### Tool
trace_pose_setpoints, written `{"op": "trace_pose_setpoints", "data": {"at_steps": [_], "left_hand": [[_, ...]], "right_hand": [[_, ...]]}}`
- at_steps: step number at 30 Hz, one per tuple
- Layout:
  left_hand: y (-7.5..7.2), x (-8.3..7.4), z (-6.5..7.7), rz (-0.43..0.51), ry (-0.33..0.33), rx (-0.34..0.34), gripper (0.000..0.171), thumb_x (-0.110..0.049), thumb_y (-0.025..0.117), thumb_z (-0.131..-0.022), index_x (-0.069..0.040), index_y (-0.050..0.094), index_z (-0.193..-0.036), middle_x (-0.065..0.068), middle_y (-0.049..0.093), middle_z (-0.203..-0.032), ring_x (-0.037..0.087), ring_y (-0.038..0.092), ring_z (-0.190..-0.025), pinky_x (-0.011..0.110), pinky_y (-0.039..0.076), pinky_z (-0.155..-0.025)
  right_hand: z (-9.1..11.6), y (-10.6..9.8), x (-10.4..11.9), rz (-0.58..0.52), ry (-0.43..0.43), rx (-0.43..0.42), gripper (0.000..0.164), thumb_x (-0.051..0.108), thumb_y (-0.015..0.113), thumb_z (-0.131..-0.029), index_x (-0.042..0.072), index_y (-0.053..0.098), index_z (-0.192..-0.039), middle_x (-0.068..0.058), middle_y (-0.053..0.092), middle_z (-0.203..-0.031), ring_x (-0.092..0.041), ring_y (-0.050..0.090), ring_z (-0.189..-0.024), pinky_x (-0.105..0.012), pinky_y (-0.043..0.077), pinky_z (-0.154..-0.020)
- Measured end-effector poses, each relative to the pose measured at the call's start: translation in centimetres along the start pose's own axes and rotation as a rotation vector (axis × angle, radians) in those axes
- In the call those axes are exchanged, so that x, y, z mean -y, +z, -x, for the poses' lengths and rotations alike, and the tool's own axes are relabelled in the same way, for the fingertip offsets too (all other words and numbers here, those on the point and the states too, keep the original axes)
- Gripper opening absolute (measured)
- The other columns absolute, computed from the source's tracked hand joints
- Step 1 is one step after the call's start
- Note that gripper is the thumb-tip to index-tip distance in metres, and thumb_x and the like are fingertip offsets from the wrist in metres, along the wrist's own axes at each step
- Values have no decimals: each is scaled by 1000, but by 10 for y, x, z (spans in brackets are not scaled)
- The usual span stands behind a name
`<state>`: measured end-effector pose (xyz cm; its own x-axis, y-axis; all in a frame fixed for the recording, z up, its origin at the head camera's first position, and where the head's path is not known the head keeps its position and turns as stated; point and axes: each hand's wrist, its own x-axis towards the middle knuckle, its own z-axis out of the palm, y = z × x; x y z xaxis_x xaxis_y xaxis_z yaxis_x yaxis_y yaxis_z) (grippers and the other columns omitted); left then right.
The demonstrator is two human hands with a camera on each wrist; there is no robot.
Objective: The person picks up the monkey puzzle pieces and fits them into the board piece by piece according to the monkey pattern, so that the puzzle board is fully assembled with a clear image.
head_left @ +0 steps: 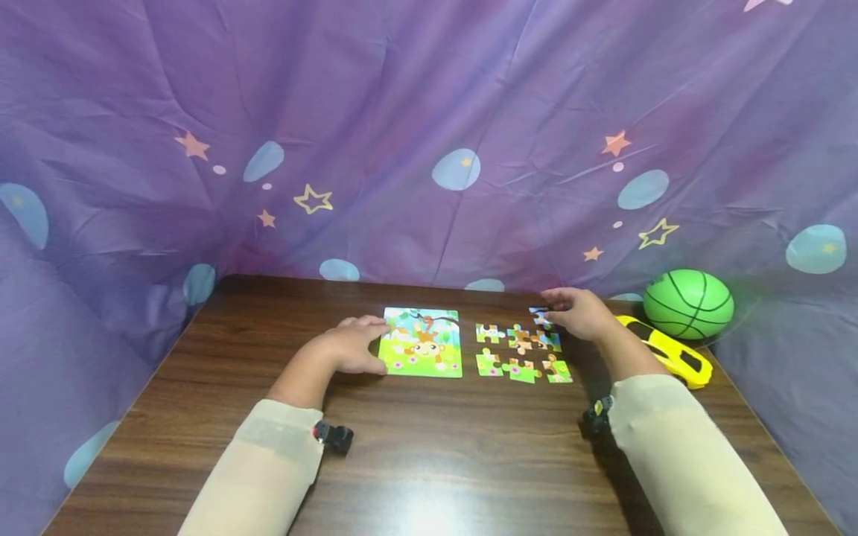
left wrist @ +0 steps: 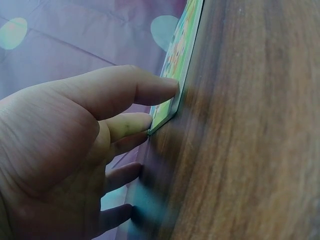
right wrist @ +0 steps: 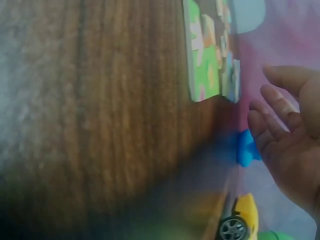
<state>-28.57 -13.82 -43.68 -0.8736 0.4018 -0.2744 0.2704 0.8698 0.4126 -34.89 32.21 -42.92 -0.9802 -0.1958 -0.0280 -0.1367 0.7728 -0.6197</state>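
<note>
A square picture board [head_left: 421,342] with a cartoon monkey lies on the wooden table. At its left edge rests my left hand [head_left: 350,345], thumb and fingers spread apart; the left wrist view shows the thumb [left wrist: 157,91] touching the board's rim near a corner. To the right of the board lie several loose jigsaw pieces [head_left: 523,370] in rough rows with gaps between them. My right hand [head_left: 582,316] hovers beside the top right piece [head_left: 538,314], which it partly covers. In the right wrist view its fingers [right wrist: 287,120] are loosely bent, with nothing seen between them.
Right of my right forearm sits a yellow toy car [head_left: 677,357], partly hidden by it. Behind the car stands a green ball [head_left: 689,304]. A small blue object [right wrist: 245,148] shows behind my right hand. A purple curtain [head_left: 375,149] hangs along the table's back edge.
</note>
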Motion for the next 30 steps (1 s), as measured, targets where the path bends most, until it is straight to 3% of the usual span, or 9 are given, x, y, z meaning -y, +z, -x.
{"op": "trace_pose_setpoints", "data": {"at_steps": [8,14,19,22,25,30], "left_hand": [[0,-2,2,11,-9,4,93,-42,76,-85,-22,39,-167,2,31,-177,37,25,-163,69,29,-129],[0,-3,2,16,-18,1,93,-41,76,-85,-22,39,-168,2,31,-177,37,25,-163,68,30,-129],[0,-4,2,16,-22,3,93,-41,77,-85,-22,39,-168,1,31,-177,36,26,-163,68,31,-129],[0,-4,2,16,-26,1,93,-41,78,-85,-22,39,-167,1,32,-176,36,27,-163,68,31,-128],[0,-3,2,11,-26,-1,93,-41,79,-85,-23,40,-167,0,32,-176,36,27,-162,68,31,-128],[0,-2,1,3,-19,-7,93,-43,79,-85,-23,40,-167,0,33,-176,36,28,-162,69,31,-128]], "right_hand": [[-10,6,-18,80,45,45,60,14,79,-95,0,59,-150,-33,65,-141,-49,62,-130,-60,53,-112],[-14,8,-19,104,41,47,60,12,79,-93,0,60,-149,-33,67,-136,-47,66,-126,-58,56,-108],[-16,9,-17,117,31,45,60,10,79,-93,-1,60,-149,-32,64,-142,-47,64,-124,-58,56,-107],[-17,10,-16,145,19,17,62,10,80,-92,-1,59,-149,-33,55,-144,-46,62,-121,-58,55,-106],[-19,12,-18,182,11,-28,63,10,81,-89,-2,60,-148,-31,53,-134,-41,57,-115,-55,53,-102],[-22,13,-18,188,20,-71,60,11,79,-89,-1,62,-146,-28,63,-125,-39,56,-112,-58,50,-104]]}}
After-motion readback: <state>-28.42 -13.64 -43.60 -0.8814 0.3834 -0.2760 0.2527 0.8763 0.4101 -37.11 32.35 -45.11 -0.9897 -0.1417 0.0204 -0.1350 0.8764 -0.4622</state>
